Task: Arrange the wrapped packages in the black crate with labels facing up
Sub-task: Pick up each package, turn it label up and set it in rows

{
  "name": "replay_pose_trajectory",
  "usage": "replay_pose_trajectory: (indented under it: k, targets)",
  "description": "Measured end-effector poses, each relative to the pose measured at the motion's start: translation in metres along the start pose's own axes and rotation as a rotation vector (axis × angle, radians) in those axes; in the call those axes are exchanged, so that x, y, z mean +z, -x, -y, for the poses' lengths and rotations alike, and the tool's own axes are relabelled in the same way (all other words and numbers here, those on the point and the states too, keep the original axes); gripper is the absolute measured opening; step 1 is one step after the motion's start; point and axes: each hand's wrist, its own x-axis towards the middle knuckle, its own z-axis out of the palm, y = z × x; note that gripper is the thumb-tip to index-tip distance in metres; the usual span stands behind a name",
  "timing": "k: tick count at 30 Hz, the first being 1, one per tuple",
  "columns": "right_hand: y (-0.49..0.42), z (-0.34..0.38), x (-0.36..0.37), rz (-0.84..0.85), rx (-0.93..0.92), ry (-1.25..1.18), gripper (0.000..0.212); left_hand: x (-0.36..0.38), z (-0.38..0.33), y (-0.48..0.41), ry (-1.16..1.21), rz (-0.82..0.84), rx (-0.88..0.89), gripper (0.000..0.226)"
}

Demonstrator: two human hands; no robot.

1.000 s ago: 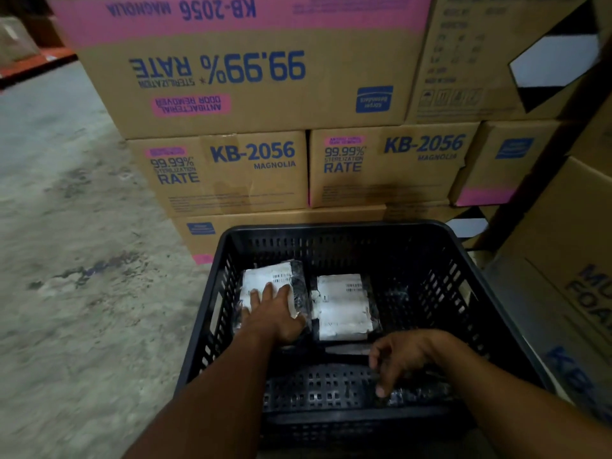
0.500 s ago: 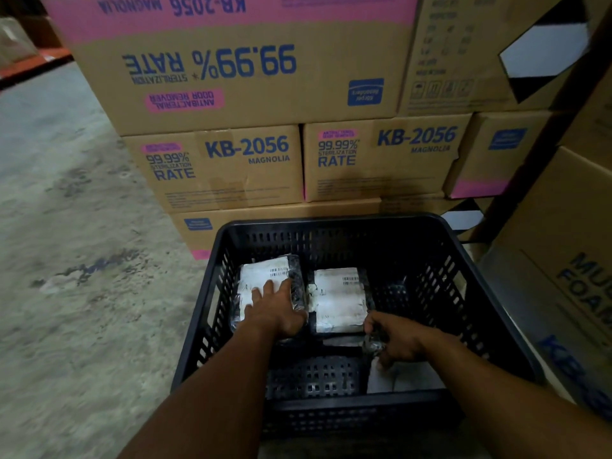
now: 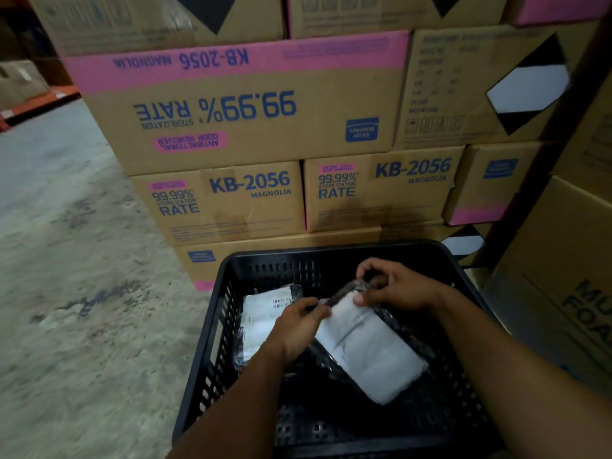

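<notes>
A black perforated crate [image 3: 212, 332] stands on the floor in front of me. Inside, at the back left, lies a wrapped package [image 3: 261, 313] with its white barcode label up. Above the crate's middle, both hands hold a second wrapped package [image 3: 371, 349], tilted, its white face towards me and no print legible on it. My right hand [image 3: 394, 286] pinches its far top corner. My left hand [image 3: 298, 326] grips its left edge and partly covers the lying package. Another package seen earlier beside the first is hidden behind the held one.
Stacked cardboard boxes [image 3: 238, 120] marked KB-2056 rise directly behind the crate. More cartons [image 3: 569, 279] crowd the right side. Bare concrete floor [image 3: 73, 293] stretches to the left. An orange rack beam [image 3: 36, 104] shows at the far left.
My right hand lifted a package from the crate's near right floor up over the middle. My left hand left the back-left package and took the lifted one's edge. The camera tilted up.
</notes>
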Motion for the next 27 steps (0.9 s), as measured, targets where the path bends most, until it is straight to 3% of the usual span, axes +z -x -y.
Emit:
replay_pose_trajectory:
  k: [2, 5, 9, 14, 17, 19, 23, 27]
  targets:
    - [-0.002, 0.010, -0.003, -0.059, -0.019, -0.086, 0.036, -0.005, -0.007, -0.003, 0.225, 0.021, -0.029, 0.034]
    - [-0.001, 0.007, -0.002, -0.151, -0.010, -0.215, 0.037, -0.010, -0.007, -0.005, 0.357, 0.065, -0.099, 0.070]
    - [0.000, -0.011, 0.007, -0.264, 0.058, -0.382, 0.032, -0.004, -0.004, -0.005, 0.395, -0.048, -0.021, 0.049]
    - [0.001, -0.030, 0.011, -0.080, 0.149, -0.429, 0.077, -0.003, -0.006, -0.014, 0.428, -0.266, 0.002, 0.040]
    - [-0.004, -0.039, 0.012, -0.152, 0.117, -0.422, 0.074, -0.003, -0.005, -0.019, 0.438, -0.300, -0.001, 0.042]
    - [-0.007, -0.046, 0.005, -0.238, 0.114, -0.425, 0.071, -0.004, -0.004, -0.023, 0.308, -0.321, 0.022, 0.045]
    - [-0.010, -0.066, -0.003, -0.402, 0.161, -0.373, 0.074, -0.016, 0.013, -0.022, -0.268, -0.391, 0.096, 0.061]
    - [-0.014, -0.090, 0.003, -0.509, 0.251, -0.357, 0.080, -0.024, 0.046, -0.021, -0.732, -0.147, -0.041, 0.082]
